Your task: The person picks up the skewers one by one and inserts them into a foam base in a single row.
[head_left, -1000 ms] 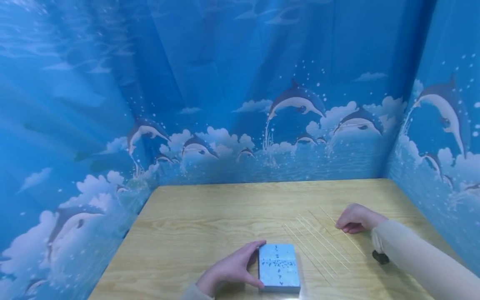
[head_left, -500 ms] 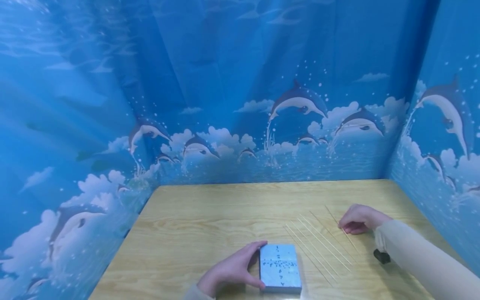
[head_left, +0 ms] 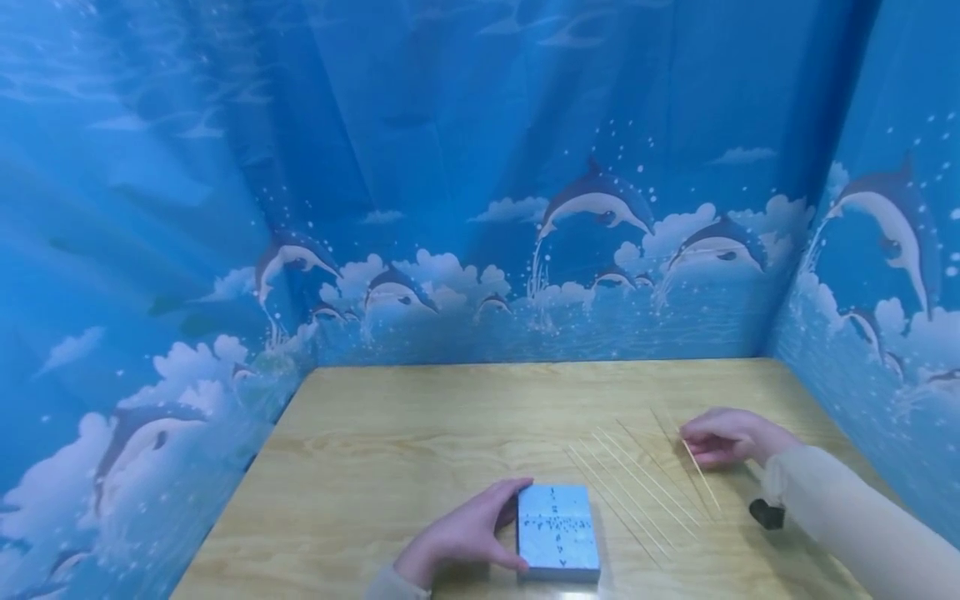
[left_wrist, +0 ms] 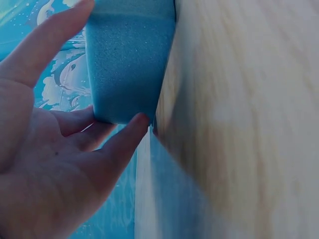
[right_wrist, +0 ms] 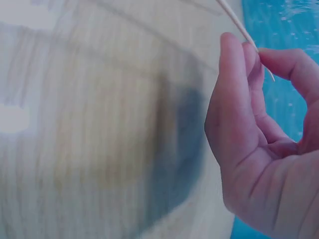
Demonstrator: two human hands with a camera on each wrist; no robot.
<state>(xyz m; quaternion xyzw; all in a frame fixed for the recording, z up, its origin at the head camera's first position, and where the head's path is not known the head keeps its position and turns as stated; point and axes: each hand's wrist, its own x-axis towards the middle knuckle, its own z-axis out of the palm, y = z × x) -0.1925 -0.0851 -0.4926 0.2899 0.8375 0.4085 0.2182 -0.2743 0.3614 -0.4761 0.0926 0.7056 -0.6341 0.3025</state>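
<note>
A pale blue foam-like block (head_left: 558,542) with dark specks in a cross pattern on its top stands at the table's front. My left hand (head_left: 468,529) holds its left side, thumb at the near corner and fingers at the far one. In the left wrist view, the block's plain blue side (left_wrist: 129,64) sits between the spread fingers and thumb. My right hand (head_left: 729,437) pinches a thin wooden skewer (head_left: 703,479) between thumb and fingertips, tilted over the table. The right wrist view shows the skewer's short end (right_wrist: 271,76) poking past the fingertips.
Several thin skewers (head_left: 645,477) lie slanted and roughly parallel on the wood-grain table (head_left: 420,417), between the block and my right hand. A small black object (head_left: 767,514) hangs at the right cuff. A blue dolphin-print curtain (head_left: 450,167) stands behind and along both sides.
My right hand has picked up the rightmost skewer by pinching it and has shifted slightly right, with the skewer now tilted. The left hand stays on the block.
</note>
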